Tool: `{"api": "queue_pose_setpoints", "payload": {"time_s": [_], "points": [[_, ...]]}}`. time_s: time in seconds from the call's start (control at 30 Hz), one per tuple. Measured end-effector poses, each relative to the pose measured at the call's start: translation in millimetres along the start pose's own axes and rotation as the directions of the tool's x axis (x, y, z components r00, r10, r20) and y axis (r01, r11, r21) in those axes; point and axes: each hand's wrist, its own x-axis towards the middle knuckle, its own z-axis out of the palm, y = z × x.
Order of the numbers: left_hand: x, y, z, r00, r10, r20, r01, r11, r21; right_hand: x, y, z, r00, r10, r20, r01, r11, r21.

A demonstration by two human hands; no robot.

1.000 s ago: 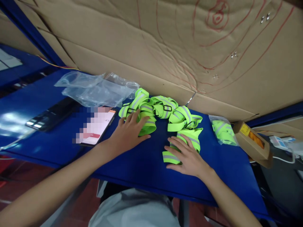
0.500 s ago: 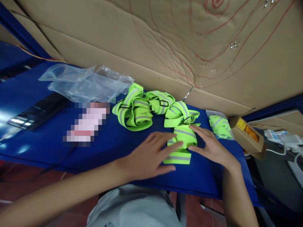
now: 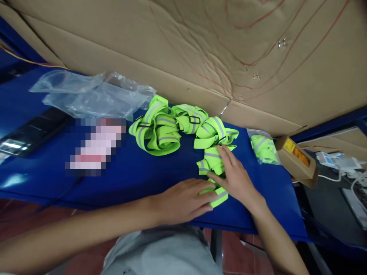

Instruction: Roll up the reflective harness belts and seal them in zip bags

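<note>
A loosely folded bundle of neon-green reflective strap [image 3: 215, 162] with a grey stripe lies on the blue table in front of me. My right hand [image 3: 236, 175] rests over its right side, fingers and thumb spread across the folds. From the left, my left hand [image 3: 186, 200] reaches in with stretched fingers, their tips touching the strap's lower end [image 3: 220, 198]. The fingers hide part of the bundle. Behind it lie further green straps: a large coil [image 3: 162, 131], a bundle with a black buckle [image 3: 190, 118], and another bundle [image 3: 213, 131].
Clear plastic bags [image 3: 94, 93] lie at the back left, near a black glossy object [image 3: 34, 131] and a blurred-out pinkish item [image 3: 97, 145]. To the right are a bagged green strap [image 3: 264, 149] and a small cardboard box [image 3: 296, 160]. A cardboard panel [image 3: 172, 57] stands behind.
My right hand has moved left onto the bundle. My left hand has moved slightly down, its fingers closer together. The strap's lower end now lies at a slant. The view has shifted a little.
</note>
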Motion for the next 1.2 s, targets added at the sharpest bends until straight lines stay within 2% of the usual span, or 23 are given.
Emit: {"api": "queue_pose_setpoints", "payload": {"time_s": [0.1,0.13,0.27,0.33,0.4,0.5,0.57,0.67,0.73,0.8,0.9,1.03,1.1,1.2], "points": [[7.6,-17.3,-9.9,0.991,-0.014,-0.132,0.027,0.995,0.097,3.8,-6.8,13.1,0.997,0.018,-0.075,-0.014,0.998,0.058],[10.4,-23.5,-13.6,0.982,-0.055,-0.181,0.072,0.994,0.085,5.1,-5.5,13.7,0.994,0.026,-0.108,-0.016,0.995,0.096],[18.4,-42.1,-23.5,0.92,-0.274,-0.282,0.235,0.958,-0.164,8.2,10.1,3.2,0.971,0.117,-0.207,-0.068,0.971,0.228],[19.3,-47.4,-24.0,0.872,-0.407,-0.272,0.317,0.893,-0.321,8.4,19.9,-4.3,0.976,0.135,-0.169,-0.079,0.949,0.304],[18.3,-50.9,-22.3,0.833,-0.504,-0.23,0.374,0.818,-0.437,8.1,28.1,-10.9,0.991,0.108,-0.081,-0.07,0.923,0.379],[15.5,-54.0,-17.8,0.824,-0.53,-0.199,0.373,0.772,-0.514,7.5,33.1,-17.3,0.996,0.086,0.034,-0.092,0.855,0.51],[14.1,-54.5,-15.3,0.842,-0.483,-0.241,0.313,0.801,-0.511,7.4,30.4,-17.2,0.984,0.165,0.074,-0.174,0.752,0.636],[13.1,-53.0,-15.3,0.869,-0.384,-0.31,0.205,0.852,-0.482,8.0,18.9,-9.2,0.922,0.335,0.194,-0.343,0.478,0.808],[12.8,-51.1,-17.9,0.892,-0.339,-0.298,0.159,0.854,-0.496,9.8,8.0,-0.5,0.873,0.371,0.317,-0.434,0.294,0.852],[12.6,-49.7,-20.7,0.931,-0.268,-0.249,0.111,0.856,-0.505,12.7,-3.6,8.8,0.848,0.351,0.397,-0.484,0.208,0.85],[12.8,-51.1,-23.9,0.968,-0.193,-0.162,0.09,0.865,-0.493,16.2,-16.7,20.6,0.862,0.315,0.397,-0.48,0.255,0.839],[14.8,-61.3,-31.5,0.964,-0.253,-0.082,0.167,0.815,-0.555,13.1,-17.3,27.7,0.902,0.258,0.347,-0.426,0.396,0.813],[15.9,-66.3,-36.6,0.964,-0.263,-0.029,0.196,0.785,-0.587,9.5,-12.8,26.7,0.945,0.199,0.26,-0.327,0.524,0.786],[16.9,-68.0,-38.5,0.94,-0.342,0.006,0.263,0.712,-0.651,5.0,-7.9,21.8,0.996,0.085,0.039,-0.089,0.755,0.65]]}}
